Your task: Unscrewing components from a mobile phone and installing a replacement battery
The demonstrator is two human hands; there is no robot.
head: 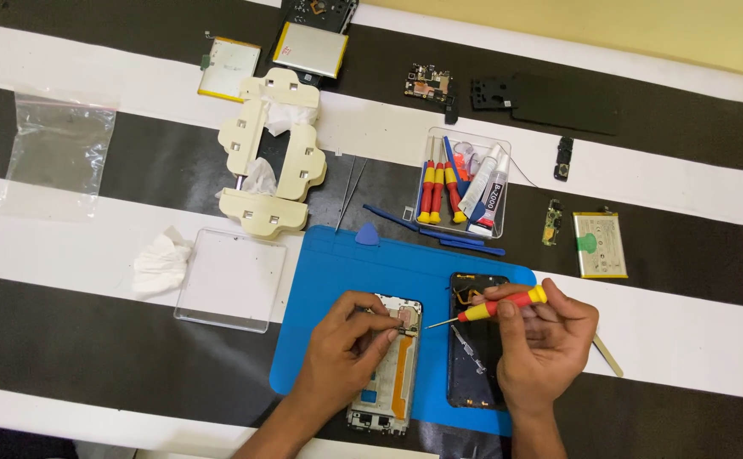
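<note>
On the smooth blue rubber mat (337, 280), the left hand (350, 340) pinches the opened white-framed phone chassis (386, 365). The right hand (545, 336) pinches a slim red-and-yellow-handled screwdriver (494, 306), its metal tip at the chassis's upper edge.

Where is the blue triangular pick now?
The blue pick lies at the top edge of the blue mat, just below the tweezers and left of the clear tool tray.

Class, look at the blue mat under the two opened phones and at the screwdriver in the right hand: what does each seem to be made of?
Blue mat: probably silicone or soft rubber, judging by its matte, even surface and rounded corners. Screwdriver: red and yellow handle looks like glossy moulded plastic; the thin grey shaft looks like metal.
</note>
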